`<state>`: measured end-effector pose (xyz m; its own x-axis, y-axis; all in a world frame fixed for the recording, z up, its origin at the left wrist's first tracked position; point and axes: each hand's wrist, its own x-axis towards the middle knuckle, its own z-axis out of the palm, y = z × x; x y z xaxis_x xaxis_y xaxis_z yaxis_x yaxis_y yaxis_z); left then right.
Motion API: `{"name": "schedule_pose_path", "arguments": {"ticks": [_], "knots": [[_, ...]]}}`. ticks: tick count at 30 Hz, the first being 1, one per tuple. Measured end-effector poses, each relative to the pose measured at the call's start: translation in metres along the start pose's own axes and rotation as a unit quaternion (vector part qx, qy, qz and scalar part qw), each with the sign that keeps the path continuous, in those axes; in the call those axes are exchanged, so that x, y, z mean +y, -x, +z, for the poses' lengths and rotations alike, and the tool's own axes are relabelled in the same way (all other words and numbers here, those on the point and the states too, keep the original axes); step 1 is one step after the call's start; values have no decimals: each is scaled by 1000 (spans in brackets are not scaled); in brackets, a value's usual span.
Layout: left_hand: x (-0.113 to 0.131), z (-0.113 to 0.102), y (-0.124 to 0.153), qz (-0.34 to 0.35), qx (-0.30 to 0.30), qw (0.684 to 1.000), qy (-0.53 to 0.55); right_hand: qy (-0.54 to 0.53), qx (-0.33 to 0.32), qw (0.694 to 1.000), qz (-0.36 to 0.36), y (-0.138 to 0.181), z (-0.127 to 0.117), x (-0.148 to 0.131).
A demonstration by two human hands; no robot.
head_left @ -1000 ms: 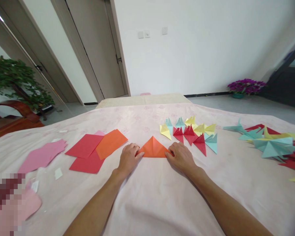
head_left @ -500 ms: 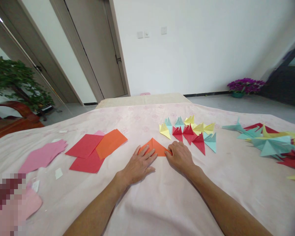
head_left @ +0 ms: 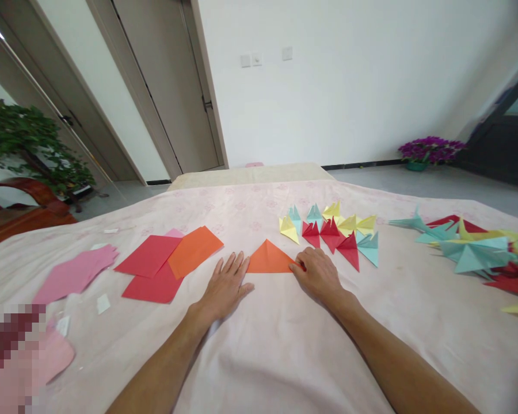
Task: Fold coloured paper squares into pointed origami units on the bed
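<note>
An orange sheet of paper (head_left: pixel 269 259), folded into a triangle, lies on the cloth with its peak pointing away from me and a crease down its middle. My left hand (head_left: pixel 227 287) lies flat at its left corner, fingers spread and the fingertips at the paper's edge. At the right corner my right hand (head_left: pixel 316 270) is closed, with the fingers curled and pinching the paper there. Just beyond my right hand stand several folded paper cranes, among them a red one (head_left: pixel 349 251) and a light blue one (head_left: pixel 369 249).
Left of my hands lie orange sheets (head_left: pixel 197 251), red sheets (head_left: pixel 149 255) and pink sheets (head_left: pixel 80 270). A heap of finished paper cranes (head_left: pixel 477 255) covers the table's right side. A pink flowered cloth (head_left: pixel 263 351) covers the table. Small white scraps (head_left: pixel 103 303) lie at left.
My left hand has slid leftward across the orange paper to its left corner, uncovering most of the triangle. My right hand stays at the right corner.
</note>
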<state>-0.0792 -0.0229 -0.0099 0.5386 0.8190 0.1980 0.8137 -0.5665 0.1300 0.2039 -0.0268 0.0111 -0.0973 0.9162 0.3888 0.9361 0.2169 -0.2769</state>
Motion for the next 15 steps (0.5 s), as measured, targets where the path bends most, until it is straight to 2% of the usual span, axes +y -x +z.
{"name": "schedule_pose_path", "arguments": {"ticks": [3,7,9,11,15], "knots": [[-5,-1,-4,-48,74,996,23,-78,37,995,-53,2,-6,2],[-3,-10,-8,-4,211,974,89,-127,68,969,-202,7,-13,2],[0,-14,-8,19,251,959,130,-123,61,959,-249,9,-14,0],[2,-14,-7,43,252,951,172,-128,53,955,-262,10,-13,-1],[4,-13,-9,71,213,940,257,-160,47,957,-237,9,-10,0]]}}
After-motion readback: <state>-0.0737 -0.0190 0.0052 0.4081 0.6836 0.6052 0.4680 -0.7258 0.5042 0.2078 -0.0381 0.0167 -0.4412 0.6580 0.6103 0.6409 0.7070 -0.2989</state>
